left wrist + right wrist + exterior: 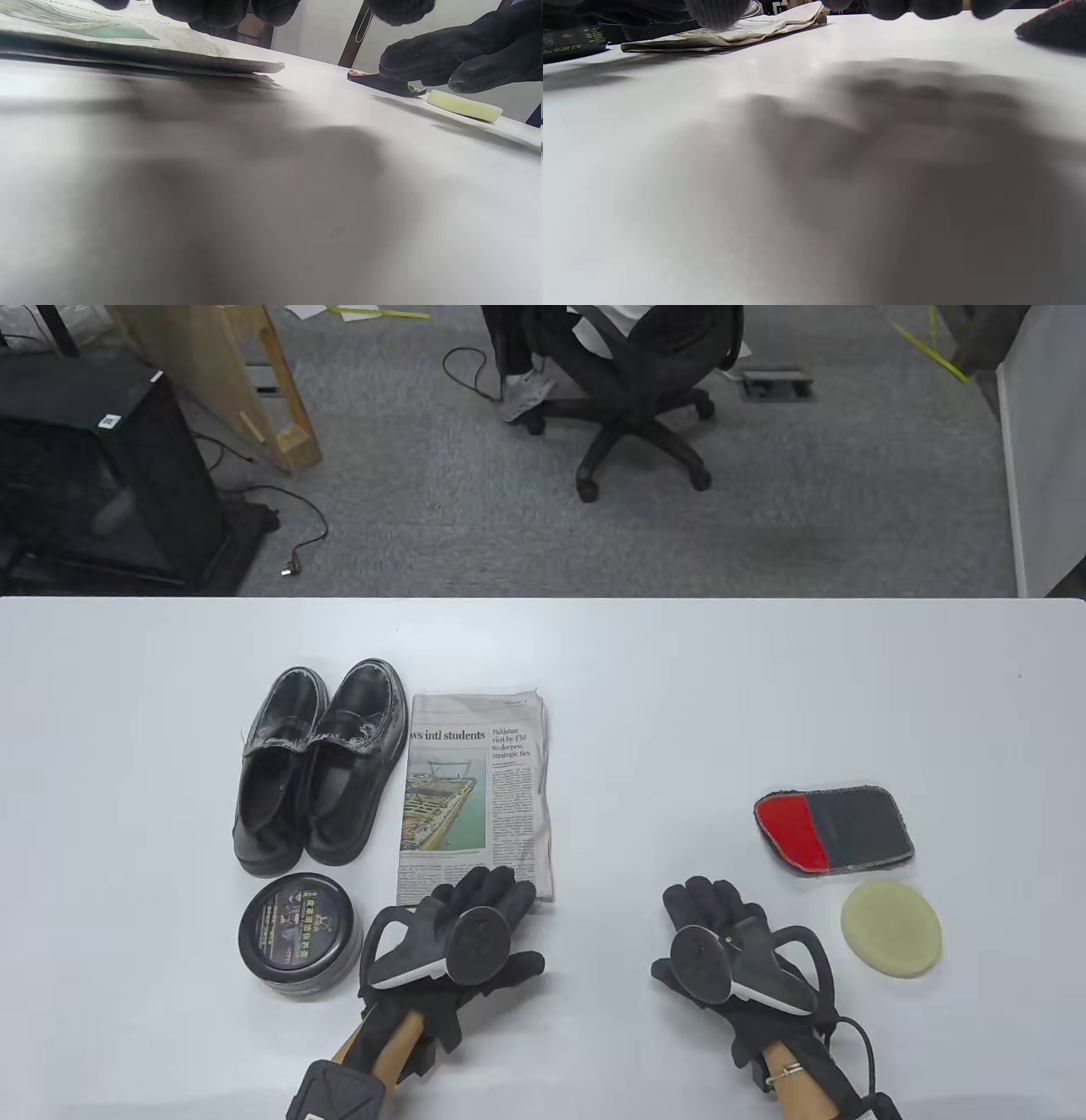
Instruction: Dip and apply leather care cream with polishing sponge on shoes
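Two black leather shoes (pixel 321 763) stand side by side at the table's left, toes away from me. A round black cream tin (pixel 299 933), lid on, sits in front of them. A pale yellow round sponge (pixel 891 929) lies at the right; it also shows in the left wrist view (pixel 464 106). My left hand (pixel 475 925) lies flat and empty on the table, its fingertips on the near edge of a folded newspaper (pixel 479 793). My right hand (pixel 721 937) lies flat and empty on the table, left of the sponge and apart from it.
A red and grey cloth pad (pixel 836 830) lies behind the sponge. The white table (pixel 679 687) ends at a far edge; beyond it are an office chair (pixel 632 381) and a black cabinet (pixel 93 475) on the floor.
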{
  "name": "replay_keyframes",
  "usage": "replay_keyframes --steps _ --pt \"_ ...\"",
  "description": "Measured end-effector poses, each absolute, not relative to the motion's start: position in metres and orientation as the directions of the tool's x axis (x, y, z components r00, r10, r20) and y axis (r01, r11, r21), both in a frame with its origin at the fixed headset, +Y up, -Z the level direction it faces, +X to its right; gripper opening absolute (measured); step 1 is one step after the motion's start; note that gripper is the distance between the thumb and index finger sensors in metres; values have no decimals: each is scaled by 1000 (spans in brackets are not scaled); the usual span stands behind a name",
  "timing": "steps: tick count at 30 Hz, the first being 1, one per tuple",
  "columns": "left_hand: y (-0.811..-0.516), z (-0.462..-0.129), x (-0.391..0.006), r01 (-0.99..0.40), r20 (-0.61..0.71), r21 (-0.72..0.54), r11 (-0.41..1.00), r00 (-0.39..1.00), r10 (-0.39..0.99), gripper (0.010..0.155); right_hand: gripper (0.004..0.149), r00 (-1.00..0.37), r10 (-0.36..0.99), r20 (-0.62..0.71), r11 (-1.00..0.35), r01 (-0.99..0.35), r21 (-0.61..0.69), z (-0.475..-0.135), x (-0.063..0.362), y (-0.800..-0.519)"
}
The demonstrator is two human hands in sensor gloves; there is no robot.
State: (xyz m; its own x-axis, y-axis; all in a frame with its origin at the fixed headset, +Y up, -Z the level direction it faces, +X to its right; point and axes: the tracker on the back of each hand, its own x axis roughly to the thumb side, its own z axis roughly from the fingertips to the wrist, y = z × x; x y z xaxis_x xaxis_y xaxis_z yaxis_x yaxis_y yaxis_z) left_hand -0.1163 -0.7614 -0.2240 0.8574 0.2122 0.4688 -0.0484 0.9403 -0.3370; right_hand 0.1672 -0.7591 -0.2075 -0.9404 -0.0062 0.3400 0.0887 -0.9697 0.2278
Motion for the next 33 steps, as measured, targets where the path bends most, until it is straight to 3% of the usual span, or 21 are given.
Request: replay_keyframes --steps 11,13,17,20,22,26,29,33 --pt "-756 -231 -114 -96 405 -294 951 889 215 82 82 -939 16 343 -971 68 231 -207 166 -757" --pt "-750 -238 -113 -118 338 -259 959 919 205 81 82 -939 15 344 -971 68 229 -208 166 -757" --pt "-745 -261 -114 -181 49 -194 964 980 194 82 81 -941 11 339 -973 68 219 -207 166 -756" --pt "-749 -282 -118 -177 -129 -255 950 980 148 79 80 -942 3 337 -976 72 208 -208 167 -756" --pt "-759 -293 -120 -111 -208 -330 937 977 43 80 79 -943 -2 332 -976 75 206 -208 167 -756" --pt "-775 -303 -126 10 -245 -417 909 962 -123 89 79 -946 0 326 -976 70 205 -208 168 -756" --pt "-773 -305 -127 25 -256 -405 914 957 -139 96 79 -945 -13 326 -975 84 205 -208 167 -756" --pt "-771 -308 -136 -108 -298 -416 903 954 -23 108 80 -945 -22 325 -975 92 202 -209 165 -757"
